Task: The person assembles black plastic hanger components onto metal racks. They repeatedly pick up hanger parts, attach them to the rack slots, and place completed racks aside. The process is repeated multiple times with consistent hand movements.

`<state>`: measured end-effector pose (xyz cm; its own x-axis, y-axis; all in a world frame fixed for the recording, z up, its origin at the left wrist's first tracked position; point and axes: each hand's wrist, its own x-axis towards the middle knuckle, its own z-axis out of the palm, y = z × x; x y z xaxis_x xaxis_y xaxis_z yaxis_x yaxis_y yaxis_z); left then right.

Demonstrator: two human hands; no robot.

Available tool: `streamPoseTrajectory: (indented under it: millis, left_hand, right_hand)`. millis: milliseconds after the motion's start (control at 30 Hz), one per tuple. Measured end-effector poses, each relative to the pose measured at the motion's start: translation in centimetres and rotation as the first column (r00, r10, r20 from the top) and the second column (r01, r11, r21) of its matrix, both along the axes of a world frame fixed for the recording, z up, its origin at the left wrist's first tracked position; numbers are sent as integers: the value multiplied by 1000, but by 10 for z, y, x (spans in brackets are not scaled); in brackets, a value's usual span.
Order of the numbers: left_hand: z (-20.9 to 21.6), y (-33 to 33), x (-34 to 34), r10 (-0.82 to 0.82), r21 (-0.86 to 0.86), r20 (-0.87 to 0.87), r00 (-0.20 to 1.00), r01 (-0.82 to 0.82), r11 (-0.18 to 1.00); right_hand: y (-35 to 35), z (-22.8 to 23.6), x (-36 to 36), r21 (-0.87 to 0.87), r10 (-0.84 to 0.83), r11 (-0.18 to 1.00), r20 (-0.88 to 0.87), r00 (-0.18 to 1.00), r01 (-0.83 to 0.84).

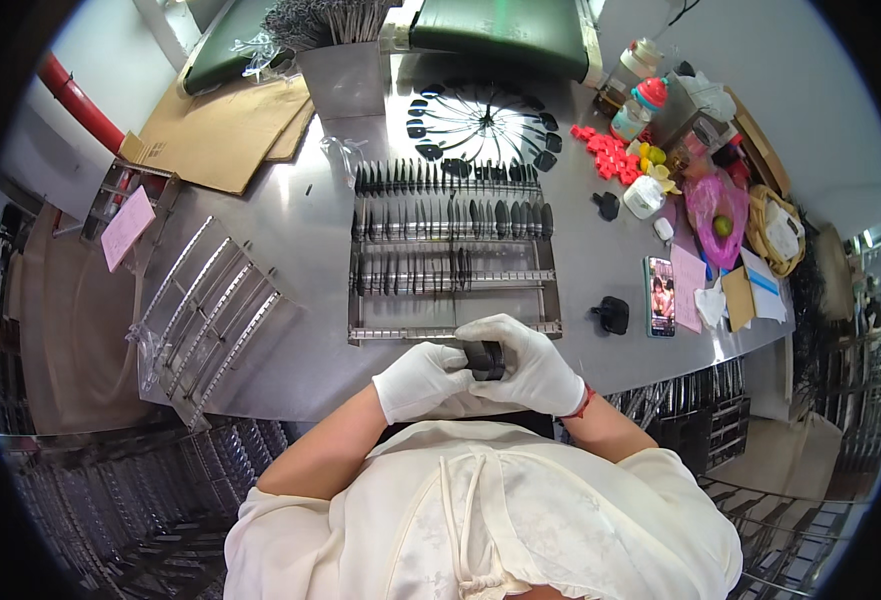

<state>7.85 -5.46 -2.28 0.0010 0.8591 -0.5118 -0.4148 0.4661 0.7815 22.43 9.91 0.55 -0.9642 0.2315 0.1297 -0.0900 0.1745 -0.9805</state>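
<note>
Close to my body at the table's near edge, my left hand point(418, 382) and my right hand point(532, 372), both in white gloves, are closed around a small dark stack of flat black pieces point(483, 360). My fingers cover part of the stack, so its exact kind does not show. Just beyond my hands lies a metal rack point(400, 333) with slotted bars. Rows of thin black pieces point(450, 217) stand on edge in its farther rows, while the nearest bar carries none. A ring of black flat pieces with thin stems point(487, 120) is spread beyond the rack.
An unloaded metal rack point(222, 310) lies at the left beside cardboard sheets point(225, 130). On the right are a lit phone point(660, 297), black pieces point(612, 315), a white case point(644, 197), bottles point(628, 122) and a pink bag point(715, 215). A metal bin of wires point(343, 80) stands at the back.
</note>
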Motion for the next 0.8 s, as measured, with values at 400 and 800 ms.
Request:
streamPoseTrajectory:
  millis: [400, 800]
  left_hand:
    - [-9, -5, 1, 492, 506, -862, 124, 132, 852]
    - [-33, -18, -26, 245, 203, -885, -396, 146, 968]
  right_hand:
    - [55, -33, -3, -355, -220, 909, 35, 975, 218]
    - [66, -23, -60, 606, -132, 781, -76, 988, 151]
